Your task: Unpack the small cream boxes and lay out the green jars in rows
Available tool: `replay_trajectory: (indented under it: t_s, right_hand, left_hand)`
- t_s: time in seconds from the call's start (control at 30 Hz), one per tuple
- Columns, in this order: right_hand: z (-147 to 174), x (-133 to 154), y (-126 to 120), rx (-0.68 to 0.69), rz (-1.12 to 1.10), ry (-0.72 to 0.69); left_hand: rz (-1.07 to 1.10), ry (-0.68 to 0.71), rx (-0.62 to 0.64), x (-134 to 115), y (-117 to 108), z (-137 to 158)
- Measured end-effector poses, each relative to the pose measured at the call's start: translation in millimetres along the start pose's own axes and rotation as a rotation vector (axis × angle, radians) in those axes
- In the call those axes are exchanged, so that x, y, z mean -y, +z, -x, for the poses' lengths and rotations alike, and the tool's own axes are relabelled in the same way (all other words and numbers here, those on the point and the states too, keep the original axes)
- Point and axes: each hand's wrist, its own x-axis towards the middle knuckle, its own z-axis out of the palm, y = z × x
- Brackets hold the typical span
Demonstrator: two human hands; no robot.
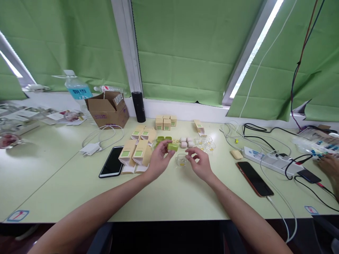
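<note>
Between the fingers of my left hand (159,160) is a small glossy green square container (173,146), held above the table. My right hand (200,164) is just to the right of a clear square container (181,159), its thumb and fingers curved and a little apart, with nothing visible between them. Whether its fingertips touch the clear container I cannot tell. Behind my hands lie more green containers (160,139), several pale pink pieces (183,144) and several clear containers (209,144). Some tiny yellowish bits (175,141) lie between the green and pink pieces.
Open kraft boxes (142,153) stand left of my left hand, beside a dark tablet (112,162). More kraft boxes (166,123) stand farther back. A phone (254,179), a power strip (267,160) and cables are on the right, near another person's hand (328,165).
</note>
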Motion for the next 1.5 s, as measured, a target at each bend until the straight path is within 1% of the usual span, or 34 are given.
replay_trajectory:
  t_s: [0.07,0.1,0.17,0.23,0.33,0.47,0.53,0.63,0.83,1.13,1.33,1.5]
  right_hand:
    - [2.2,0.0,-3.7,0.147,0.363,-0.078]
    - [3.4,1.1,-4.0,0.233,0.512,-0.092]
    - [5.1,5.4,-2.8,0.373,0.718,-0.071]
    - [4.7,10.9,-2.9,0.453,0.842,-0.036]
    - [-0.4,17.2,-12.3,0.48,0.96,0.026]
    - [-11.2,17.5,-36.5,0.447,1.088,0.191]
    - [-15.8,15.4,-46.4,0.433,1.11,0.261]
    - [-19.8,11.6,-55.0,0.4,1.111,0.324]
    - [-21.8,5.0,-60.2,0.37,1.08,0.375]
    - [-22.4,-4.8,-65.2,0.369,1.036,0.4]
    - [-21.7,-4.9,-70.2,0.314,0.987,0.369]
    - [-20.4,-3.2,-66.4,0.359,0.996,0.352]
  left_hand:
    - [0.097,-0.085,-0.01,-3.4,-5.0,-4.4]
    - [0.121,-0.123,-0.009,-3.9,-7.5,-4.9]
    - [0.143,-0.18,-0.003,-2.5,-11.6,-2.6]
    - [0.155,-0.217,0.002,1.2,-14.0,2.2]
    - [0.163,-0.242,0.006,7.0,-13.9,8.3]
    - [0.153,-0.229,0.011,10.7,-10.8,10.4]
    - [0.152,-0.229,0.023,11.9,-9.8,11.2]
    - [0.139,-0.243,0.037,13.9,-9.2,13.7]
    - [0.111,-0.262,0.055,16.1,-8.8,17.2]
    - [0.11,-0.265,0.063,17.2,-9.1,17.7]
    - [0.138,-0.286,0.065,16.7,-8.8,18.9]
    - [0.143,-0.293,0.065,15.9,-8.0,19.3]
